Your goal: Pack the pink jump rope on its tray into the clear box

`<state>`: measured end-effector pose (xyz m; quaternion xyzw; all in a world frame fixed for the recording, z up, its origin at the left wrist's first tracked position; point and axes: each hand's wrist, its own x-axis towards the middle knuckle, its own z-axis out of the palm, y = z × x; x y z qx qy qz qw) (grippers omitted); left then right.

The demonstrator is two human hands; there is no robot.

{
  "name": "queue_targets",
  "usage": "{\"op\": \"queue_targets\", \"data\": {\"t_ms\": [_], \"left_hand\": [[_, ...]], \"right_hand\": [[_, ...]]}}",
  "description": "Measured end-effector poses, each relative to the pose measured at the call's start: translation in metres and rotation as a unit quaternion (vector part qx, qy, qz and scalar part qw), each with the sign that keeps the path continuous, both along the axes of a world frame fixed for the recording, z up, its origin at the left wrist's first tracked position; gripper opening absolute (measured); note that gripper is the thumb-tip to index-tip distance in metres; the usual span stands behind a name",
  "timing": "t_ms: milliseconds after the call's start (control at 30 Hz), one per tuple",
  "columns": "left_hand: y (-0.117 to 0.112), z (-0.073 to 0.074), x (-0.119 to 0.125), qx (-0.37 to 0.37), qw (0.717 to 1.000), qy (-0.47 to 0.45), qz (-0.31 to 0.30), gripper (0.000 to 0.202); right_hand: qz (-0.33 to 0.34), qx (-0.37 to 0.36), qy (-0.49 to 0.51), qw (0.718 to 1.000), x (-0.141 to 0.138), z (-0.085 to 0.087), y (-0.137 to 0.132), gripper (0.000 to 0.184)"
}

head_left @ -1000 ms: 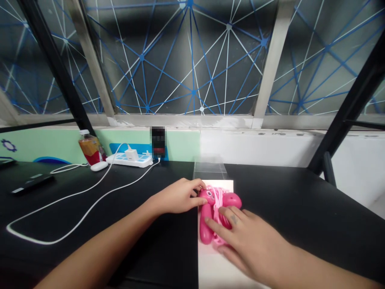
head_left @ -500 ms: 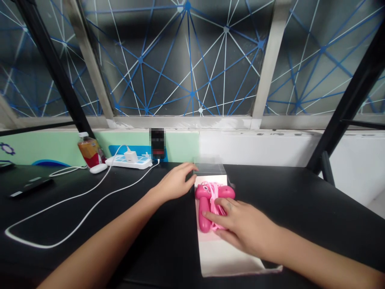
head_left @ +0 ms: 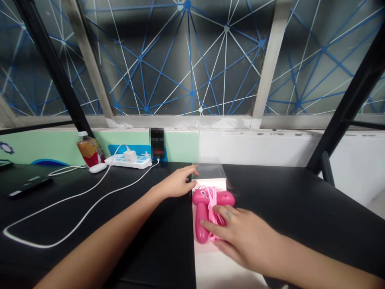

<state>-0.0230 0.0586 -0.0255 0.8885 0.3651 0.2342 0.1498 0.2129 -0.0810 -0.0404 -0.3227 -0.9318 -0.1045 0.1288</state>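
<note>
Bright daylight comes thru the window panes (head_left: 177,60) at top of frame, w/ soft shadows on the black desk (head_left: 300,208) — glare on the clear plastic cover (head_left: 209,172), bars bowed at edges, phone (head_left: 157,142) pixelated — wide-angle warp.

On my feed, a pink plastic skipping rope (head_left: 207,204) lies on a white paper sheet (head_left: 216,269), which lies on a black tabletop (head_left: 285,208). A clear plastic box (head_left: 209,170) sits directly behind the rope. The right hand (head_left: 243,237) rests on top of the rope, and the left hand (head_left: 177,182) sits just left of it, beside the box.

Further left, against the wall, a white power strip (head_left: 128,161) carries a white plug (head_left: 130,155). A pixelated phone (head_left: 157,142) stands behind the strip's right end. Left of the strip are a plastic bottle (head_left: 88,152) and a white oval case (head_left: 98,167). A white cable (head_left: 75,196) loops across the tabletop in front of them, and a flat black remote (head_left: 30,186) lies at the far left.
</note>
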Motion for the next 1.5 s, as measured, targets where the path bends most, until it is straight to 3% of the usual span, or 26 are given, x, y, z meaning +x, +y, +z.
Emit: {"op": "queue_targets", "data": {"t_ms": [200, 433, 533, 600, 700, 800, 900, 1067, 1333, 1500], "left_hand": [[-0.017, 0.007, 0.004, -0.034, 0.999, 0.013, -0.021, 0.027], [-0.049, 0.015, 0.016, -0.011, 0.998, 0.026, -0.061, 0.027], [-0.051, 0.014, 0.016, -0.001, 0.998, 0.036, -0.051, 0.032], [-0.05, 0.014, 0.015, 0.001, 0.998, 0.039, -0.051, 0.034], [-0.048, 0.015, 0.014, 0.01, 0.997, 0.048, -0.054, 0.035], [-0.048, 0.016, 0.014, 0.016, 0.997, 0.057, -0.05, 0.035], [-0.05, 0.016, 0.014, 0.016, 0.997, 0.059, -0.044, 0.037], [-0.052, 0.014, 0.014, 0.028, 0.997, 0.065, -0.039, 0.039], [-0.055, 0.017, 0.012, 0.048, 0.995, 0.077, -0.052, 0.028], [-0.054, 0.018, 0.01, 0.048, 0.994, 0.077, -0.052, 0.026]], "right_hand": [[-0.035, 0.02, 0.016, 0.999, 0.003, -0.004, 0.008, 0.04], [-0.066, 0.089, -0.001, 0.994, 0.007, -0.011, 0.026, 0.041], [-0.049, 0.148, -0.026, 0.987, 0.006, -0.007, 0.019, 0.036], [0.006, 0.167, -0.014, 0.986, 0.006, -0.003, 0.01, 0.032], [0.153, 0.074, 0.008, 0.985, 0.008, 0.003, -0.005, 0.034], [0.205, -0.021, -0.017, 0.978, 0.011, 0.002, -0.011, 0.03], [0.181, -0.058, -0.018, 0.982, 0.012, -0.003, -0.01, 0.029], [0.134, -0.06, -0.001, 0.989, 0.012, -0.006, -0.01, 0.047], [-0.001, -0.09, -0.001, 0.996, 0.011, 0.004, 0.003, 0.037], [0.003, -0.153, 0.013, 0.988, 0.022, 0.016, -0.005, 0.051]]}}
